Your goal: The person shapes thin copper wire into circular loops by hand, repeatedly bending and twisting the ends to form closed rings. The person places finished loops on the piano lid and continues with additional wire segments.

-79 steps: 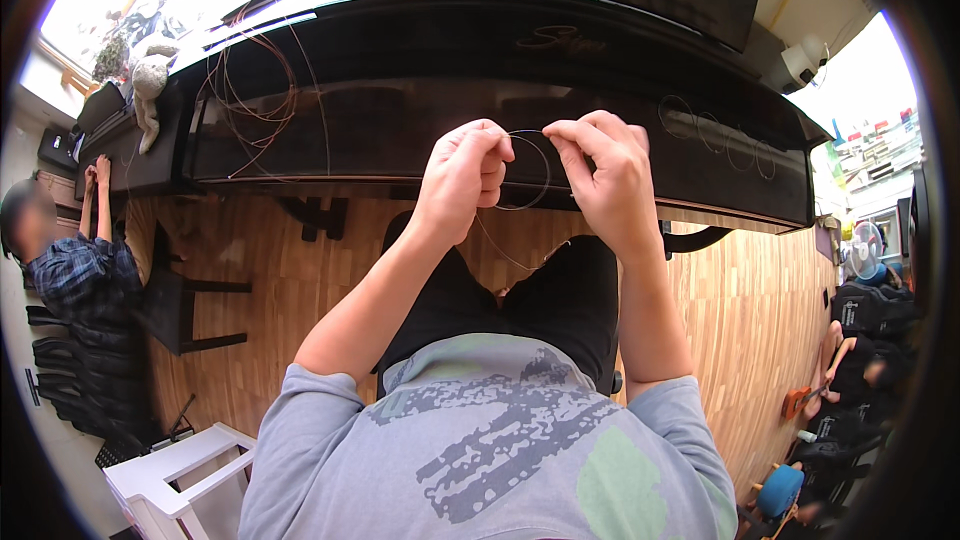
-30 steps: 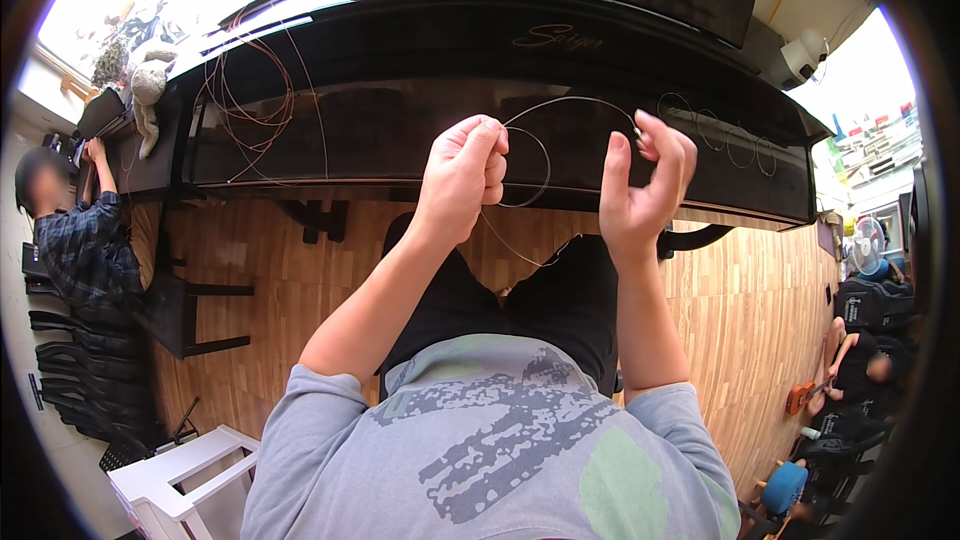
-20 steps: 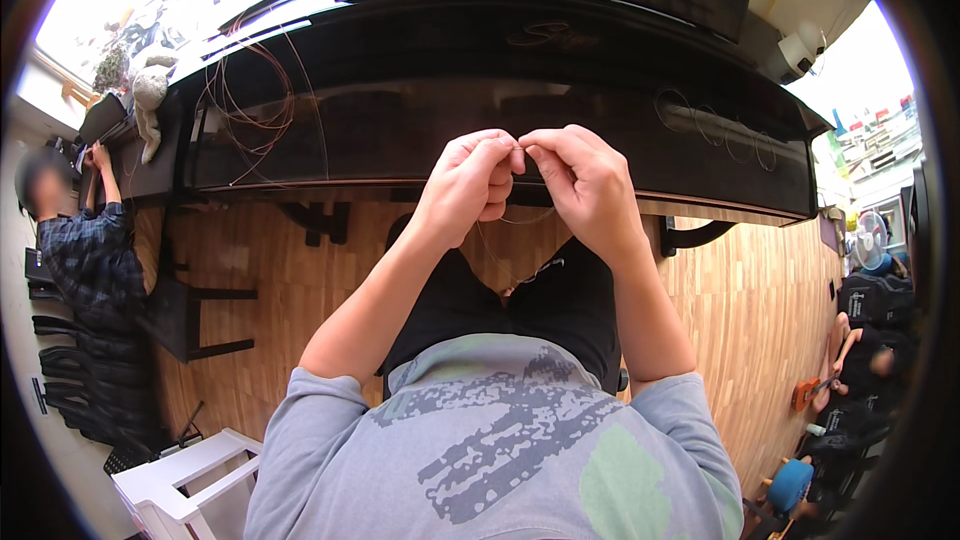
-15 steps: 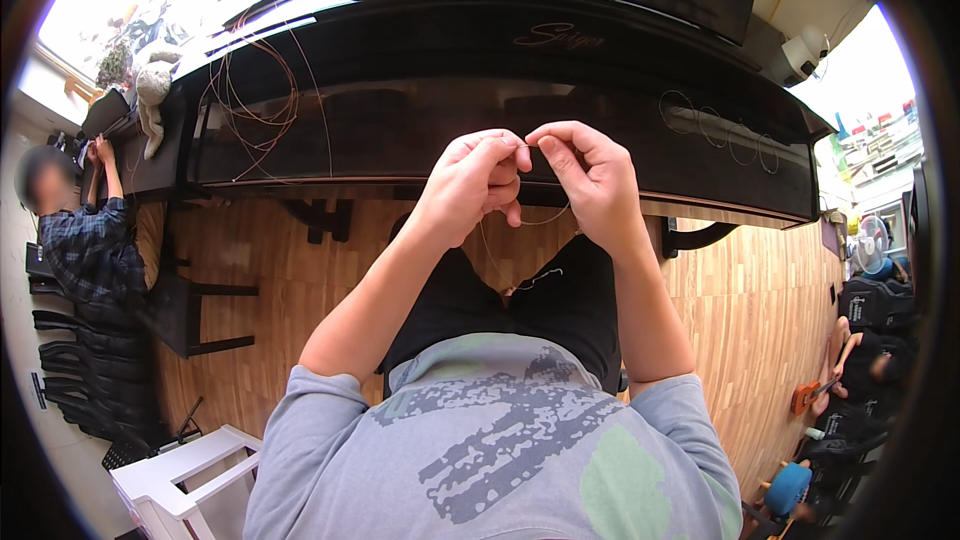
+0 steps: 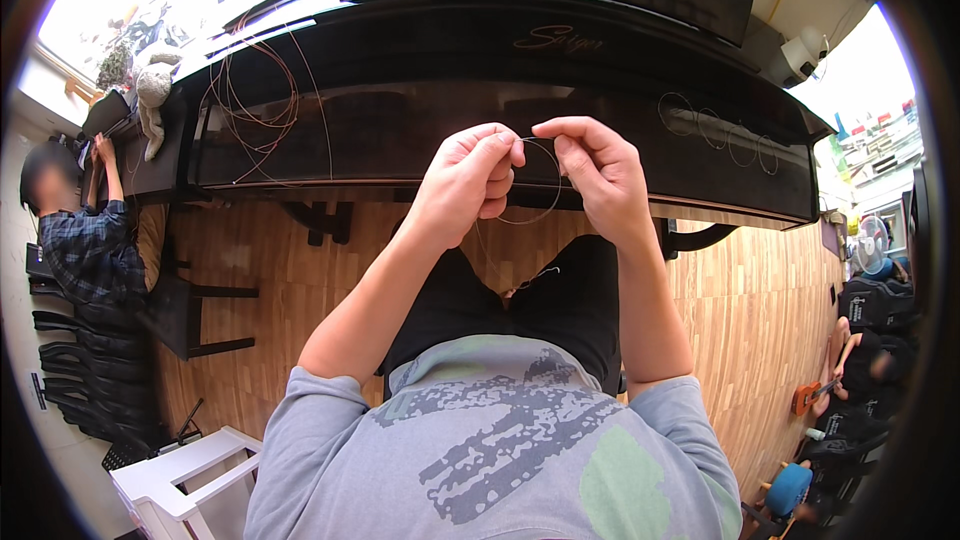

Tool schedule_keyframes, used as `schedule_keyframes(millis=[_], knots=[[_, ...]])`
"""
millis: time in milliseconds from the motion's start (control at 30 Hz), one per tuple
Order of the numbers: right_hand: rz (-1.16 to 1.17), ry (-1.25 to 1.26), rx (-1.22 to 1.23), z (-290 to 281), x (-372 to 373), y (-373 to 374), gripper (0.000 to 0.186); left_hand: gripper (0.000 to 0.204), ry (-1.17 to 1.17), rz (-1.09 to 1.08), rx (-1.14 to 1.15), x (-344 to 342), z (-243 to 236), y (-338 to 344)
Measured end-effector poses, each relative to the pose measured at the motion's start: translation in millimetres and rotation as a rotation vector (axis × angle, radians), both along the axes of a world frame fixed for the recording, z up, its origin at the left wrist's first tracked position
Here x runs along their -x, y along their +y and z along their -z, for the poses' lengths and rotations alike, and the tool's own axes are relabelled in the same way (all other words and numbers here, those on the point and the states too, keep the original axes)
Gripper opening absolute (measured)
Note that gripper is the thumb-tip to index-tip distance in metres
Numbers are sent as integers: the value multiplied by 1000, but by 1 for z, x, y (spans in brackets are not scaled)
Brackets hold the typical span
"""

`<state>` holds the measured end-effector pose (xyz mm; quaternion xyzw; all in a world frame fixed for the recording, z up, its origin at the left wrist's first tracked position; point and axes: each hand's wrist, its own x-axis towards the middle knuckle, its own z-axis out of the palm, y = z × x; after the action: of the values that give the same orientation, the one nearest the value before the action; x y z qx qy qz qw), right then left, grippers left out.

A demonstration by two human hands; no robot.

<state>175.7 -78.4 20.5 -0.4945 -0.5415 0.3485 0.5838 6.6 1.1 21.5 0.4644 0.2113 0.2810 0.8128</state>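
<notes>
My left hand (image 5: 468, 176) and my right hand (image 5: 592, 172) are raised close together in front of a black piano (image 5: 480, 70). Both pinch a thin metal wire (image 5: 545, 202) between thumb and fingers. The wire bends into a small loop between the hands, and its loose end hangs down toward my lap. I sit facing the closed keyboard lid, in black trousers and a grey printed shirt.
Several coils of wire (image 5: 262, 100) lie on the piano's left end, and more small coils (image 5: 722, 135) at its right. Another person in a checked shirt (image 5: 85, 240) works at the far left. A white stool (image 5: 185, 475) stands lower left. Wooden floor (image 5: 760, 310) lies around me.
My hands, spread apart with a wide loop a second ago, came together; they have now parted slightly, with a small loop of wire showing between them.
</notes>
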Motion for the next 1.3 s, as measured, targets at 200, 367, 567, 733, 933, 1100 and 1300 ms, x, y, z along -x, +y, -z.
schedule_keyframes(millis=[200,367,567,733,933,1100,1300], knots=[[249,-147,-141,9,3,4,9,22,7,0,-43,0,0,0],[477,-877,-402,-5,-8,3,7,22,-8,-1,-55,2,0,1],[117,24,82,3,7,-3,9,23,-38,-38,-87,-1,1,0],[-197,599,125,10,3,0,9,23,-41,-36,-73,-1,3,1],[-307,768,186,10,7,2,11,23,-44,-66,-69,-3,5,0],[-321,768,201,14,5,-3,14,24,-51,-97,-64,-3,5,-1],[-144,481,178,9,6,-3,14,23,-42,-102,-78,-4,5,-1]])
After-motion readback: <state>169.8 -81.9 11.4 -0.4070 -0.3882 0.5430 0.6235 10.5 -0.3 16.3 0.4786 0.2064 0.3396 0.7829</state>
